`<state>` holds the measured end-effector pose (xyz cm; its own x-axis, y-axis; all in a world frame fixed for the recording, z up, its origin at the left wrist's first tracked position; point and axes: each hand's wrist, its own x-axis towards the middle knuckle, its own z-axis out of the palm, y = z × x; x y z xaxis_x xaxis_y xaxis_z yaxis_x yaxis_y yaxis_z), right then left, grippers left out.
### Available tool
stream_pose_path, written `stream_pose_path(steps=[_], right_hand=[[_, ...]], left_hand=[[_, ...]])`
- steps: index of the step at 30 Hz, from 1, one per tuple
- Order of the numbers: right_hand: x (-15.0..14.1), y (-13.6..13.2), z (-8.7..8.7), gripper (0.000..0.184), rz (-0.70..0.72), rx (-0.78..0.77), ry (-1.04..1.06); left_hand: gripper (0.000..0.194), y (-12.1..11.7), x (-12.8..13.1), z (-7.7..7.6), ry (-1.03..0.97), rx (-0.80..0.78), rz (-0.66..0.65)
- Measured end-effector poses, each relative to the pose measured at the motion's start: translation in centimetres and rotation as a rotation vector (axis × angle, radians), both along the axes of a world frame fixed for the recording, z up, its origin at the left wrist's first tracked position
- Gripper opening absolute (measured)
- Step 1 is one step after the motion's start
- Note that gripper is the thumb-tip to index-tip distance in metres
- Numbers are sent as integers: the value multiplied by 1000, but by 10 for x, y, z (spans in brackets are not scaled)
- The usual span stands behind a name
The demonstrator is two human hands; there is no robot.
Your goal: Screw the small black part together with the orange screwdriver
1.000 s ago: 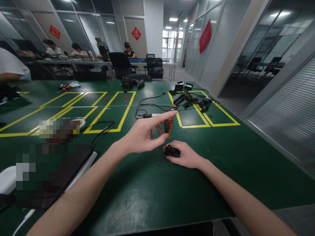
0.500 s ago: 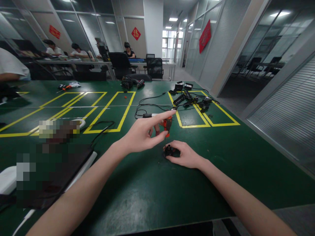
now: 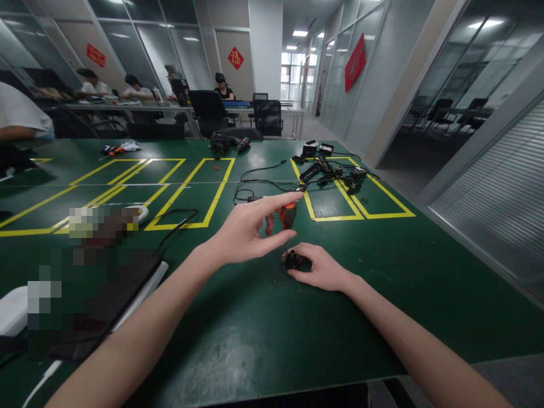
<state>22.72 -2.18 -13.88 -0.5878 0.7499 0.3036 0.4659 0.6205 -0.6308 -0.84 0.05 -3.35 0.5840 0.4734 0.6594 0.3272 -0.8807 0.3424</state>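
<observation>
An orange and dark grey screwdriver (image 3: 289, 216) stands upright in the fingers of my left hand (image 3: 250, 232). My left index finger reaches across its top, with the thumb along the handle. The thin shaft runs down to a small round black part (image 3: 292, 260), where the tip is hidden. That part, which has a short raised tube on it, rests on the green table in the grip of my right hand (image 3: 321, 266). Just in front of it lies a tiny screw-like piece (image 3: 274, 281).
Black cables and black plastic parts (image 3: 325, 170) lie in a heap at the back right. A corded black tool (image 3: 242, 145) sits at the far edge. To my left are a dark flat object (image 3: 123, 294) and white items. Several people sit beyond the table.
The screwdriver handle has turned in my left fingers, its orange and grey sides shifting. My right hand and the black part have stayed in place.
</observation>
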Motion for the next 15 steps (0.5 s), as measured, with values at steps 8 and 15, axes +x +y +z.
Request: stream_pose_path(steps=[8,15], right_hand=[[0,0,1,26,-1,-12,-6],[-1,0,1,26,3,-10,-3]], left_hand=[[59,-2,1,1,-6,-21,13],[62,-2,1,1,-16,-10,-3]])
